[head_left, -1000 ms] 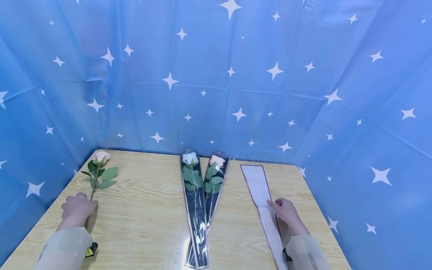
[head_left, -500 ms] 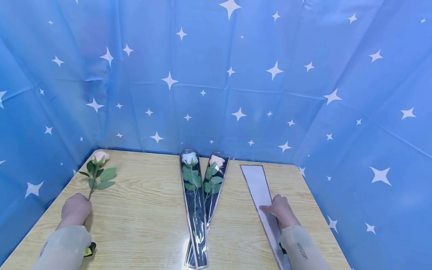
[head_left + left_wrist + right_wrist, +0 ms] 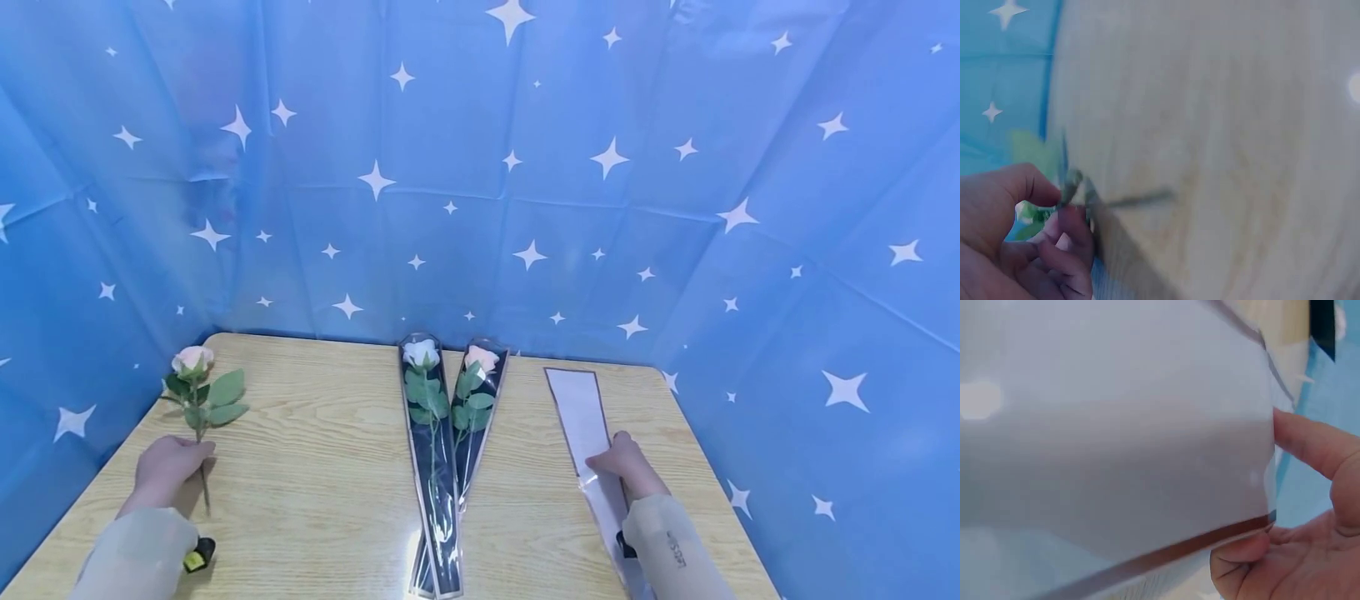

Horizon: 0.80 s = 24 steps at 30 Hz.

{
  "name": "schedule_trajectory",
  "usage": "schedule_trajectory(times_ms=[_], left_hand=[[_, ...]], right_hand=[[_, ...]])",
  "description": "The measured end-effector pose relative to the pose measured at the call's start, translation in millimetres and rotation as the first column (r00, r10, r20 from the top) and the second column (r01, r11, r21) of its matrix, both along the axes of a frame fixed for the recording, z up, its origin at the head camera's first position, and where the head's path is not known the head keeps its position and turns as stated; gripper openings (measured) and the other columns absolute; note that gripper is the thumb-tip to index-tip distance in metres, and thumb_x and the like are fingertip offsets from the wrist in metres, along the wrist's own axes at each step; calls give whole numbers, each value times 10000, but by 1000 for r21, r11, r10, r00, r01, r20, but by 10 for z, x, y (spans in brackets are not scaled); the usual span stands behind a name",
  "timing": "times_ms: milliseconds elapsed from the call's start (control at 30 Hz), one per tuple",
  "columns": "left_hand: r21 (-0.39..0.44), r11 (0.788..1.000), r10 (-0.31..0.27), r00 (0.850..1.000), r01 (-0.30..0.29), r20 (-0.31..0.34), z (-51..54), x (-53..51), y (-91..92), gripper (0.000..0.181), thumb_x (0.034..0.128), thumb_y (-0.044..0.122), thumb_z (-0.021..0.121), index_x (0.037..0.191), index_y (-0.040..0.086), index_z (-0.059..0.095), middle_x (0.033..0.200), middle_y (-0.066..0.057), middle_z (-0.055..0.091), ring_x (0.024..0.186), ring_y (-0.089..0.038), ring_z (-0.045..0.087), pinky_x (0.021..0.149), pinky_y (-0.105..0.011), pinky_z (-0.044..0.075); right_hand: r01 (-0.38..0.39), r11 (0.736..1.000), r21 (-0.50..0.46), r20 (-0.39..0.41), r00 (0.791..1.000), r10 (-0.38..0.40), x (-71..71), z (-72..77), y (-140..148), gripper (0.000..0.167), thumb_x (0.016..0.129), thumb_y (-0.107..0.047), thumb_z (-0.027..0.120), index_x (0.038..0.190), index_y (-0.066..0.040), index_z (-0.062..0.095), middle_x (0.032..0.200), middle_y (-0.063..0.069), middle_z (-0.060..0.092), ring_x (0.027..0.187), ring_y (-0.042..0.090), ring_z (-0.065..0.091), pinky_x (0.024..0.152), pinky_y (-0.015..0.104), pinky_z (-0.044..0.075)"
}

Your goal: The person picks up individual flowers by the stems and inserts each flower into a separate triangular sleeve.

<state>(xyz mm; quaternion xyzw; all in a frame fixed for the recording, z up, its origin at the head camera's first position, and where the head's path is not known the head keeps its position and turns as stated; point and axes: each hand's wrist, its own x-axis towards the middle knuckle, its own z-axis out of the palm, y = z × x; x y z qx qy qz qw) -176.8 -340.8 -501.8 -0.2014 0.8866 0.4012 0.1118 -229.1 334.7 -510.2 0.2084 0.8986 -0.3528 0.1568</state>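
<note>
In the head view my left hand [image 3: 167, 468] pinches the stem of a pale pink rose [image 3: 192, 360] at the table's left side. The bloom points away and the lower stem sticks out below the fingers. The left wrist view shows thumb and forefinger meeting on the blurred stem [image 3: 1138, 200]. On the right, my right hand [image 3: 624, 467] grips the right edge of a long, white, dark-edged flower sleeve [image 3: 581, 417], which bends near the thumb. Close up in the right wrist view, the sleeve [image 3: 1116, 456] lies between thumb and curled fingers; its near end is hidden by my forearm.
Two sleeved roses, one white [image 3: 422, 354] and one pink [image 3: 482, 358], lie crossed in the middle of the wooden table [image 3: 322, 467]. A blue curtain [image 3: 450, 225] with white stars surrounds the table's back and sides.
The left hand has shifted its hold and the rose has moved slightly left, its lower stem now showing. The right hand has taken the sleeve's edge; the sleeve has shifted right and bent.
</note>
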Motion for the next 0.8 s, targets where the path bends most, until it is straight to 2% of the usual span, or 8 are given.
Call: schedule_trajectory(times_ms=[67, 133, 233, 333, 467, 567, 700, 800], left_hand=[[151, 988, 15, 1000, -17, 14, -3, -7, -17, 336, 938, 284, 479, 770, 40, 637, 737, -47, 636, 728, -209, 555, 699, -351, 433], [285, 958, 27, 999, -33, 25, -8, -12, -24, 328, 956, 253, 440, 714, 103, 602, 665, 26, 592, 648, -136, 509, 668, -302, 408], [401, 913, 73, 997, -75, 20, -6, -20, -17, 312, 985, 264, 429, 743, 143, 584, 649, 62, 541, 600, -102, 478, 613, -275, 418], [406, 908, 116, 993, -102, -11, 6, -42, 17, 331, 1000, 346, 412, 856, 107, 590, 669, 68, 523, 605, -93, 474, 588, -268, 424], [397, 903, 189, 981, -162, -31, 23, -85, 85, 456, 1001, 382, 382, 1111, -28, 548, 707, 73, 534, 632, -75, 491, 596, -263, 449], [436, 877, 242, 969, -201, -40, 15, -101, 128, 474, 1006, 322, 381, 1260, -70, 466, 732, 103, 566, 652, -30, 524, 597, -242, 476], [479, 855, 263, 962, -198, -72, 9, -94, 190, 452, 1008, 276, 402, 1308, -60, 436, 720, 141, 598, 652, 6, 550, 579, -216, 472], [470, 864, 251, 963, -179, -96, 29, -90, 225, 463, 998, 331, 438, 1313, -7, 465, 734, 166, 616, 679, 24, 563, 603, -199, 475]], right_hand=[[5, 1000, -24, 2, 1000, -5, -41, -23, 34, 762, 832, -170, 664, 1393, 105, 228, 1381, 363, 310, 1268, 534, 330, 1040, 606, 312], [4, 1000, -26, -3, 1000, -4, -82, -44, 63, 640, 878, -168, 595, 1372, 88, 279, 1364, 344, 347, 1255, 510, 362, 1035, 592, 331], [0, 1000, -16, -23, 1000, -1, -125, -42, 79, 473, 925, -158, 510, 1312, 65, 356, 1306, 321, 414, 1207, 474, 422, 995, 573, 377], [-12, 1000, -4, -68, 998, 12, -155, -22, 83, 401, 920, -118, 472, 1263, 75, 397, 1266, 324, 446, 1168, 460, 450, 966, 555, 397], [-15, 1000, 10, -98, 995, 16, -173, 14, 96, 415, 887, -78, 431, 1261, 101, 405, 1271, 336, 439, 1161, 463, 447, 964, 547, 389], [16, 1000, -14, -103, 995, -17, -192, 19, 125, 438, 884, -67, 410, 1293, 88, 393, 1297, 324, 421, 1181, 453, 433, 983, 545, 373], [84, 993, -83, -143, 985, -95, -211, 41, 153, 425, 891, -42, 399, 1304, 61, 397, 1311, 298, 412, 1187, 435, 425, 990, 538, 368], [119, 983, -136, -193, 971, -144, -211, 92, 146, 407, 888, -33, 399, 1285, 59, 399, 1294, 285, 416, 1167, 423, 433, 965, 518, 394]])
